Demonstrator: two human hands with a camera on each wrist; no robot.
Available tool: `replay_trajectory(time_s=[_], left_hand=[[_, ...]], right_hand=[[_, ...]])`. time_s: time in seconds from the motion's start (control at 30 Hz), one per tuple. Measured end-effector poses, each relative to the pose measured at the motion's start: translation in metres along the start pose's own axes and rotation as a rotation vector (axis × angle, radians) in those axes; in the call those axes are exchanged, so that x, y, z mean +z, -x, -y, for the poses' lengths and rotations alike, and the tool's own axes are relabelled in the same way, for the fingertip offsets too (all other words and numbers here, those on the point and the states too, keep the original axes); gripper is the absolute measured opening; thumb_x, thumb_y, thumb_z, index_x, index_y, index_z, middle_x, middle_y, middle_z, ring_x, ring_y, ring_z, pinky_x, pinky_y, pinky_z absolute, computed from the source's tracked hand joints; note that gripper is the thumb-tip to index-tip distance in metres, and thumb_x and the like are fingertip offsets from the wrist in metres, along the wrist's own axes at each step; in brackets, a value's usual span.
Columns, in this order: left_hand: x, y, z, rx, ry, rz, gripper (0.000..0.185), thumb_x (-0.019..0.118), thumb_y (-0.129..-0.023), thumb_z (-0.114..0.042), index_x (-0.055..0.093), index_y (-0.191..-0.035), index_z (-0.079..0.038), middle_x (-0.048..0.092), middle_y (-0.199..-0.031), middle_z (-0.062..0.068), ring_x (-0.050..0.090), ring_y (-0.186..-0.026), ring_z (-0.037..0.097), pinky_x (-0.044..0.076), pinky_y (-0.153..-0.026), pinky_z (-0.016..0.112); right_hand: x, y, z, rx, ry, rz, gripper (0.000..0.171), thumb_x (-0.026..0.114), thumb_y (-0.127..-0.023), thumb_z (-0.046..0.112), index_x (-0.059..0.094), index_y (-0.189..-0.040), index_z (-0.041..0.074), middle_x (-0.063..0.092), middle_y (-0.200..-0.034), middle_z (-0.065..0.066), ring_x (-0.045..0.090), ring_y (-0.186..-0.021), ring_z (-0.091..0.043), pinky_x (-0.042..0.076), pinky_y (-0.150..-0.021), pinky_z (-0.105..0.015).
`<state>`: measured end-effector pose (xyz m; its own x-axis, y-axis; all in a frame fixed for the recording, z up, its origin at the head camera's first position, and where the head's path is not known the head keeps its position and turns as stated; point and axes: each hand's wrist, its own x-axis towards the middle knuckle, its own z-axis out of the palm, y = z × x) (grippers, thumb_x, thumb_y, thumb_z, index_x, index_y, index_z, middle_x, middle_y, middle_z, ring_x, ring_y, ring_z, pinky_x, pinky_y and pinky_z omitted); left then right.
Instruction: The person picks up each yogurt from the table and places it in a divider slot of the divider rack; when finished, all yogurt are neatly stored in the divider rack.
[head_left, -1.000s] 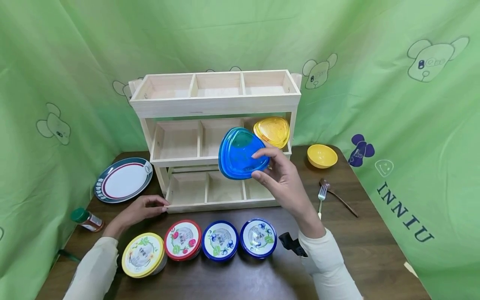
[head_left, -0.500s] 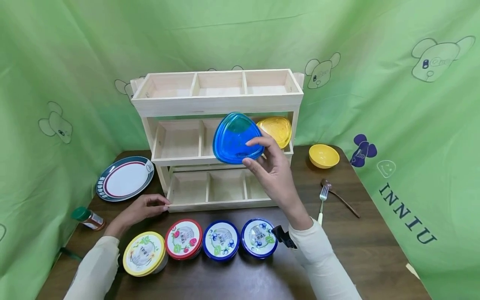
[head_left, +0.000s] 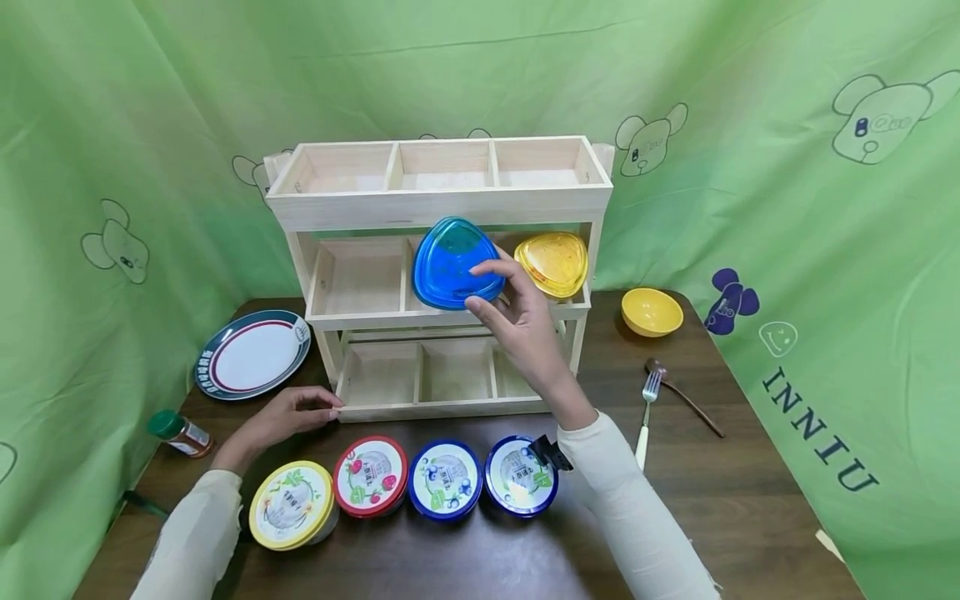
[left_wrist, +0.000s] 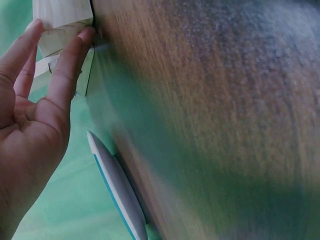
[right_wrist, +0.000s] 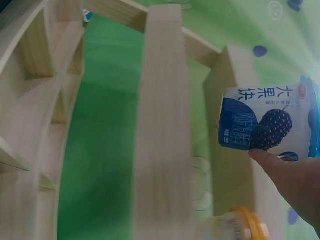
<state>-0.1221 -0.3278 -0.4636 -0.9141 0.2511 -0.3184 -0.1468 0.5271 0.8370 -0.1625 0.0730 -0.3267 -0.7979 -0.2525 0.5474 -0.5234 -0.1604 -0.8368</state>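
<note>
My right hand [head_left: 517,321] grips a yogurt cup [head_left: 456,262] with a translucent blue lid, tilted in front of the rack's middle tier. In the right wrist view the same cup [right_wrist: 270,122] shows a white label with a printed blackberry; the thumb lies on its side. A yellow-lidded cup [head_left: 552,264] sits in the right compartment of that tier. My left hand [head_left: 288,417] pinches the lower front left corner of the wooden rack [head_left: 438,210]; in the left wrist view its fingertips lie on either side of the pale wood corner [left_wrist: 65,12].
Along the rack's front stand a yellow-lidded tub [head_left: 291,504], a red-lidded tub [head_left: 371,475] and two blue-lidded tubs [head_left: 445,479]. A plate [head_left: 252,354] and a green-capped spice jar [head_left: 180,433] lie left. Right are a yellow bowl [head_left: 651,312], a fork [head_left: 649,408] and a brown spoon [head_left: 686,396].
My right hand has carried the blue-lidded cup up and to the left, away from the yellow-lidded one. The left hand keeps its place at the rack's corner.
</note>
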Motion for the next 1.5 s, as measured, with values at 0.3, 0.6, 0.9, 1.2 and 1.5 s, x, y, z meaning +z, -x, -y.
replay_trajectory(time_s=[0.3, 0.6, 0.9, 1.2, 1.5], left_hand=[[-0.001, -0.002, 0.001, -0.003, -0.011, 0.001, 0.027, 0.069, -0.108, -0.019, 0.073, -0.129, -0.002, 0.067, -0.118, 0.012, 0.059, -0.099, 0.026, 0.055, -0.082, 0.038], [0.0, -0.002, -0.001, 0.012, -0.008, -0.002, 0.025, 0.069, -0.109, -0.019, 0.074, -0.127, -0.002, 0.067, -0.117, 0.012, 0.06, -0.099, 0.025, 0.055, -0.083, 0.038], [0.002, -0.001, -0.001, 0.012, -0.002, -0.008, 0.025, 0.069, -0.109, -0.02, 0.074, -0.126, -0.003, 0.068, -0.116, 0.01, 0.06, -0.1, 0.024, 0.055, -0.085, 0.037], [0.002, -0.002, 0.001, 0.016, 0.012, -0.004, 0.025, 0.069, -0.109, -0.019, 0.074, -0.127, -0.003, 0.067, -0.115, 0.01, 0.06, -0.1, 0.025, 0.055, -0.084, 0.038], [0.0, -0.001, 0.002, 0.017, 0.006, 0.0, 0.026, 0.07, -0.108, -0.017, 0.073, -0.128, -0.001, 0.067, -0.118, 0.013, 0.06, -0.1, 0.027, 0.056, -0.083, 0.038]], right_hand=[[0.0, -0.005, -0.018, 0.047, 0.012, 0.001, 0.033, 0.066, -0.106, -0.004, 0.057, -0.138, -0.003, 0.032, -0.173, -0.016, 0.042, -0.153, -0.041, 0.044, -0.116, -0.05], [0.007, -0.01, -0.03, 0.062, -0.009, -0.031, 0.031, 0.066, -0.105, -0.004, 0.059, -0.136, -0.007, 0.037, -0.169, -0.02, 0.043, -0.152, -0.038, 0.043, -0.117, -0.045], [0.011, -0.012, -0.035, 0.129, 0.039, -0.069, 0.03, 0.069, -0.107, 0.004, 0.061, -0.135, -0.003, 0.035, -0.171, -0.02, 0.037, -0.157, -0.038, 0.038, -0.122, -0.047], [0.011, -0.014, -0.038, 0.198, 0.156, -0.019, 0.047, 0.071, -0.107, 0.012, 0.061, -0.153, 0.008, 0.018, -0.179, -0.017, 0.029, -0.161, -0.038, 0.035, -0.122, -0.049], [0.008, -0.009, -0.032, 0.128, 0.175, -0.025, 0.055, 0.07, -0.108, 0.01, 0.053, -0.161, 0.009, 0.016, -0.18, -0.017, 0.029, -0.161, -0.036, 0.036, -0.122, -0.044]])
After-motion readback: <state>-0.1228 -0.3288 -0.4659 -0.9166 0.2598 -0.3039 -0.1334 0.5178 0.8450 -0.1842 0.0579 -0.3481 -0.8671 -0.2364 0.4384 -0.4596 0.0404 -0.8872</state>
